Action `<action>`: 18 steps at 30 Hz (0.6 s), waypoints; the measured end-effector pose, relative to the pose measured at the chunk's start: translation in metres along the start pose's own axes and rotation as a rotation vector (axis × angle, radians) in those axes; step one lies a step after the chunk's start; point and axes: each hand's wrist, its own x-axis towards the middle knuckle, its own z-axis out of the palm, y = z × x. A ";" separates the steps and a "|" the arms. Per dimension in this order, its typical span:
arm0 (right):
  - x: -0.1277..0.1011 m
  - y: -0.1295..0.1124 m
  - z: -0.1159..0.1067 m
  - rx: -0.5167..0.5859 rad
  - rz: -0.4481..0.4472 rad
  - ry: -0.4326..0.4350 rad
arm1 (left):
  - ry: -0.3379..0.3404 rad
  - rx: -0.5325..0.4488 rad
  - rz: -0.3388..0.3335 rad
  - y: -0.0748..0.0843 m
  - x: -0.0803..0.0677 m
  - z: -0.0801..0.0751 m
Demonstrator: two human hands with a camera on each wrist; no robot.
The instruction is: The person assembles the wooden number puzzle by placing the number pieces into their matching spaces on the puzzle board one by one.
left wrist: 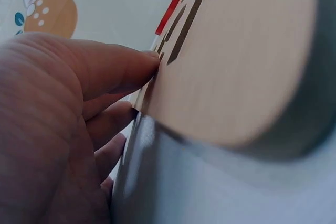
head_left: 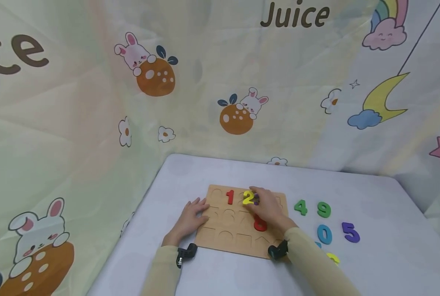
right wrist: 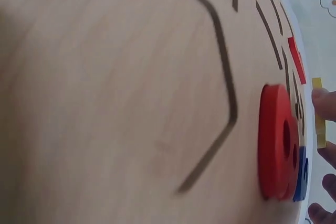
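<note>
My right hand (head_left: 267,205) pinches a yellow number 2 (head_left: 247,197) over the top row of a wooden number board (head_left: 215,237). In the right wrist view the yellow piece (right wrist: 319,124) stands on edge between thumb and finger. A dark blue or purple piece (head_left: 256,199) lies beside it, mostly hidden by the hand. On the board sit a red number 1 (head_left: 229,197) and a red piece (head_left: 260,223), apparently an 8, partly covered. At the board's left edge rests my left hand (head_left: 188,220), thumb and a fingertip touching the wood, the other fingers off it.
Right of the board lie a green 4 (head_left: 300,207), a green 9 (head_left: 324,209), a blue 0 (head_left: 324,234) and a purple 5 (head_left: 351,232). A yellow piece (head_left: 332,258) and a bit of blue (head_left: 318,244) show past the right sleeve. The white table (head_left: 131,267) meets printed cloth walls.
</note>
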 end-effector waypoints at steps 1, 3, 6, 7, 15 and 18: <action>0.001 -0.001 0.000 -0.002 -0.010 0.000 | -0.006 -0.003 -0.004 0.000 0.000 0.000; 0.004 -0.003 0.001 -0.013 -0.022 0.000 | -0.013 -0.009 -0.002 0.001 0.000 -0.001; 0.008 -0.005 0.004 -0.029 -0.026 -0.006 | -0.022 -0.012 0.002 0.003 -0.001 -0.002; 0.009 -0.005 0.005 -0.033 -0.028 -0.009 | -0.024 -0.011 0.007 0.003 -0.001 -0.002; 0.015 -0.005 0.012 -0.059 -0.050 -0.033 | -0.046 -0.008 -0.011 0.008 -0.003 -0.005; 0.015 -0.005 0.013 -0.068 -0.062 -0.034 | -0.044 0.005 -0.020 0.011 -0.005 -0.006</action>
